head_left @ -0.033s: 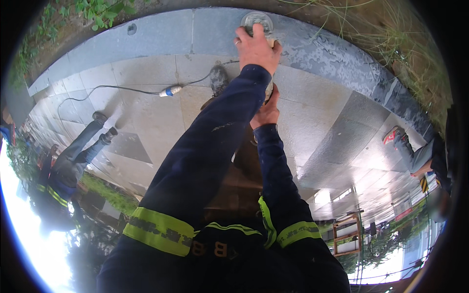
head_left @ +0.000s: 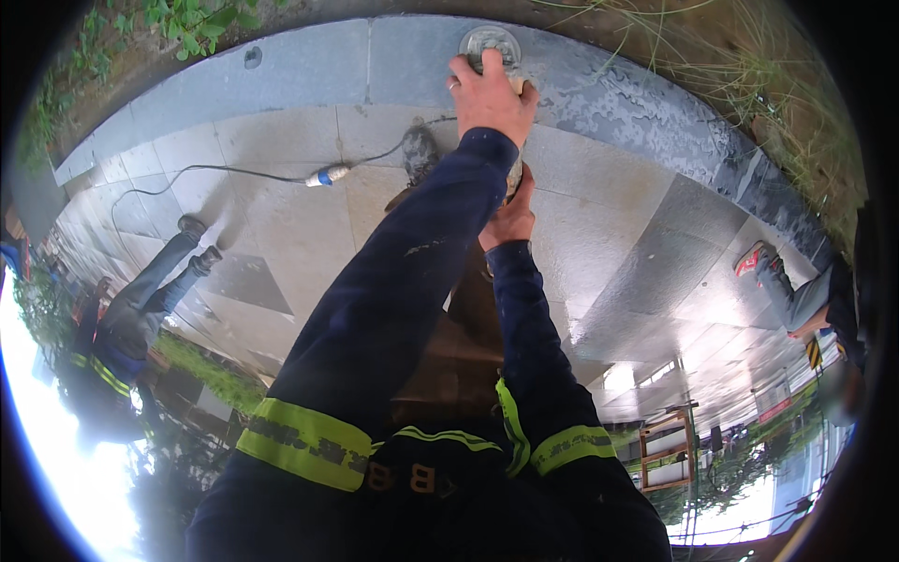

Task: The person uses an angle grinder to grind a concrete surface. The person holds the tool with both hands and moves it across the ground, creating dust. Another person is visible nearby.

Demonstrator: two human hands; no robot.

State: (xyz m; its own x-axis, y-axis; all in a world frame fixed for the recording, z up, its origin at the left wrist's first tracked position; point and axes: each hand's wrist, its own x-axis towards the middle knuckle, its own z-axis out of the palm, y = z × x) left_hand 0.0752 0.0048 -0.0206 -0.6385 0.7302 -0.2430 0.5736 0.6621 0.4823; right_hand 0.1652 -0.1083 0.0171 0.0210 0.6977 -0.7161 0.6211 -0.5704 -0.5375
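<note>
My left hand (head_left: 492,98) is closed over the front of an angle grinder (head_left: 514,178), its fingers bent down just behind the round disc (head_left: 488,41). That disc lies against the grey stone kerb (head_left: 421,61). Behind it, my right hand (head_left: 510,223) wraps round the rear of the grinder's body. My left sleeve and hands hide most of the tool. From the grinder's side a dark power cable (head_left: 375,155) runs left to a white and blue plug connector (head_left: 326,175).
My dusty shoe (head_left: 420,153) stands beside the cable on stone paving (head_left: 590,178). Wet, whitish patches mark the kerb's right part (head_left: 646,108). Soil, green leaves (head_left: 201,23) and dry grass (head_left: 777,84) lie beyond it. One person (head_left: 140,300) stands left, another (head_left: 796,290) is at right.
The grinder's disc and my left hand have shifted very slightly left along the kerb. My right hand keeps its hold with hardly any movement.
</note>
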